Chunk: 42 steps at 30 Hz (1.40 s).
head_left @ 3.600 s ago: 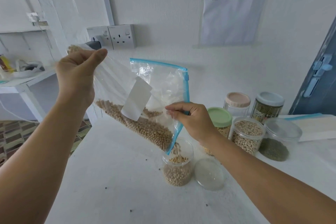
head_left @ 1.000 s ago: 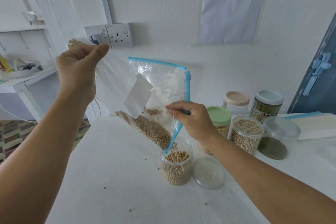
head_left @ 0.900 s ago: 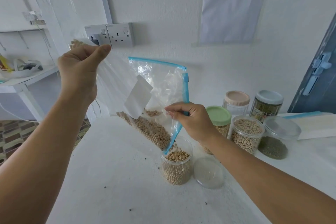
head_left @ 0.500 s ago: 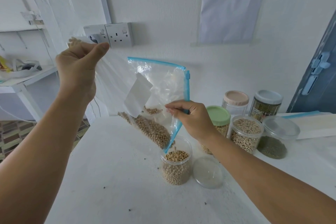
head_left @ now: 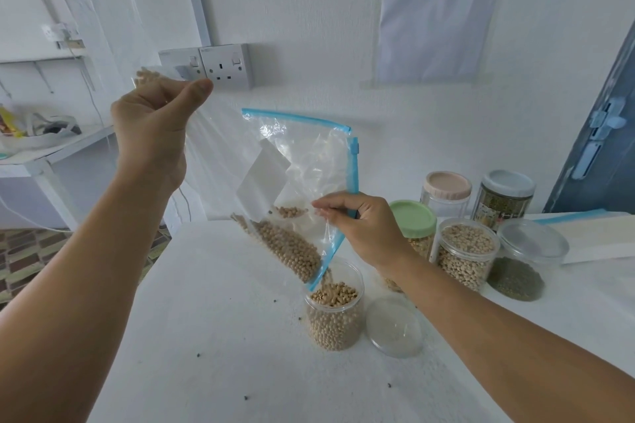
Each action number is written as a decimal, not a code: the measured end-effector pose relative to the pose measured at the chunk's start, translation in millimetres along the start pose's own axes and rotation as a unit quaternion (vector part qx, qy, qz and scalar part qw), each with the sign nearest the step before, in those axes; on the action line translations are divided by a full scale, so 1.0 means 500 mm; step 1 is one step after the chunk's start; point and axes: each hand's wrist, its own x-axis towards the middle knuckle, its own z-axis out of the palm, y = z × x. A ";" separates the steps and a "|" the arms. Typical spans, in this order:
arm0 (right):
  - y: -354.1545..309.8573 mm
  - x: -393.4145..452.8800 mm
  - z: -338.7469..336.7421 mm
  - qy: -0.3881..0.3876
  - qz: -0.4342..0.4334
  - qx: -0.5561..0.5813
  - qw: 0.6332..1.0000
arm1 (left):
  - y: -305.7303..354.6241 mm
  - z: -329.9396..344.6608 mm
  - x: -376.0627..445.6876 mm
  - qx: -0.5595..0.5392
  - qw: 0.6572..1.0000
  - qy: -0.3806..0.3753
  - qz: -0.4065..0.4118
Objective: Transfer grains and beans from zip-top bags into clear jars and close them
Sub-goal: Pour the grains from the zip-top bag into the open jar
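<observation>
1. Thin, limp plastic: the zip-top bag (head_left: 302, 161) hangs tilted between both hands, its blue zip mouth just above the open jar (head_left: 335, 307).
2. Left hand (head_left: 151, 124) pinches the bag's raised bottom corner, a few beans trapped above its fingers; right hand (head_left: 360, 227) pinches the film beside the zip edge.
3. Beans (head_left: 288, 249) pile in the low corner below the right hand, so the weight likely sits there; the film probably sags and slips unless held at corners.
4. Jar looks rigid and nearly full, standing on the worktop (head_left: 213, 336); its clear lid (head_left: 395, 328) lies beside it, under the right forearm.
</observation>
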 end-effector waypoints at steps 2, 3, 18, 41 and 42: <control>0.000 0.001 -0.001 0.006 -0.001 0.001 1.000 | 0.000 0.001 0.000 -0.003 1.000 0.000 0.000; -0.001 0.001 -0.001 0.004 -0.002 -0.001 1.000 | -0.001 0.002 0.000 -0.003 1.000 0.000 0.001; 0.006 -0.003 -0.003 0.002 -0.002 -0.007 1.000 | -0.010 0.003 0.001 -0.009 1.000 0.001 0.000; 0.002 -0.009 -0.007 0.010 0.004 -0.002 1.000 | -0.019 -0.002 -0.001 -0.013 1.000 -0.018 0.016; 0.001 -0.009 -0.008 0.010 0.005 -0.002 1.000 | -0.017 -0.002 -0.005 -0.007 0.999 -0.026 0.017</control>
